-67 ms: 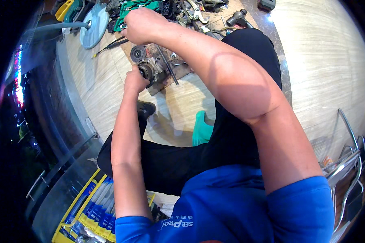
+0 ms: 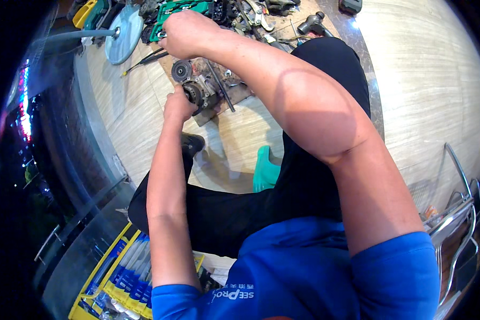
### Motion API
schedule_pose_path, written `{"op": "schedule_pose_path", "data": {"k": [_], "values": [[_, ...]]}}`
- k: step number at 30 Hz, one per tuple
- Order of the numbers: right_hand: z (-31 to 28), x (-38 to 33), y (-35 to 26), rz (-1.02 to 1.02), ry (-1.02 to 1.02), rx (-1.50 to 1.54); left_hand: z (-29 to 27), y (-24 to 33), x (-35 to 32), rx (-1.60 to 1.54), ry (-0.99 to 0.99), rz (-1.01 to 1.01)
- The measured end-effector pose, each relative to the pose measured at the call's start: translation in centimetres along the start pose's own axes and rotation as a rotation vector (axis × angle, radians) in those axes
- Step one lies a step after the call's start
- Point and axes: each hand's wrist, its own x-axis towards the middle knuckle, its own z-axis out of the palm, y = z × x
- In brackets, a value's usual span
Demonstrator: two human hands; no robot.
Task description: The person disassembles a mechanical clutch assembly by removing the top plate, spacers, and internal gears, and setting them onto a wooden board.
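A greasy metal housing (image 2: 202, 92) with a round opening sits on a worn board (image 2: 242, 93). My left hand (image 2: 180, 104) is closed on the near left edge of this housing, its thumb along the rim. Just beyond lies a grooved pulley (image 2: 182, 70). My right hand (image 2: 189, 33) is curled shut above and past the pulley, next to a green tool case (image 2: 184, 6). A small shiny bit shows at its fingertips, too little to name; the fingers hide the rest. To the right of the housing lies a dark metal rod (image 2: 220, 86).
A hammer (image 2: 311, 23) and several dirty tools and parts lie at the far side. A pale blue round base with a pole (image 2: 124, 35) stands far left. Close by are a green stool leg (image 2: 265, 169), a yellow rack (image 2: 112, 282) and a chrome chair frame (image 2: 453, 218).
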Motion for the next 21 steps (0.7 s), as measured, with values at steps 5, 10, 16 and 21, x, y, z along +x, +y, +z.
{"op": "schedule_pose_path", "data": {"k": [5,10,16,21], "values": [[0.4,-0.3,-1.1,-0.002,0.012,-0.006,-1.5,1.8,-0.7,0.036,0.016,0.014],[-0.4,-1.3,-2.2,0.053,-0.040,0.013,-2.8,2.1,-1.6,0.076,-0.061,-0.011],[-0.6,-1.1,-2.0,0.043,-0.037,0.023,-2.6,1.3,-1.4,0.041,-0.031,0.055],[0.2,-0.4,-1.2,-0.064,-0.007,-0.023,-6.0,0.0,-3.2,0.034,-0.090,0.145]]}}
